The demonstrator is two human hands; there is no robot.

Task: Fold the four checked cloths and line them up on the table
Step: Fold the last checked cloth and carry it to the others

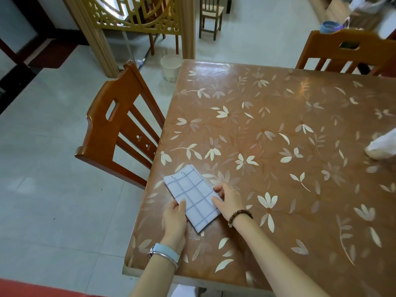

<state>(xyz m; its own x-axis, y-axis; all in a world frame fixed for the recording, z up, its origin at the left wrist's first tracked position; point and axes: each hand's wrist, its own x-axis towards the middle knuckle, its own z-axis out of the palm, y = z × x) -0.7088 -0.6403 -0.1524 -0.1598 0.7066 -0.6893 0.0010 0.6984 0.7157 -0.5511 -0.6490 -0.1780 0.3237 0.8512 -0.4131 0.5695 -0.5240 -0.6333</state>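
Evidently left hand (174,219) in thumb-over pinch on checked cloth (190,194), fingers hidden beneath; right hand (228,201) grip unclear.

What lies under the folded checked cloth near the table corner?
Around the checked cloth only the flowered table shows; left hand pinches one edge, right hand touches another. Anything beneath is hidden.

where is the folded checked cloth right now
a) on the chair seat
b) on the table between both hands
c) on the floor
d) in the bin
b: the cloth lies flat on the table near its corner, with the left hand touching one long edge and the right hand touching the other.
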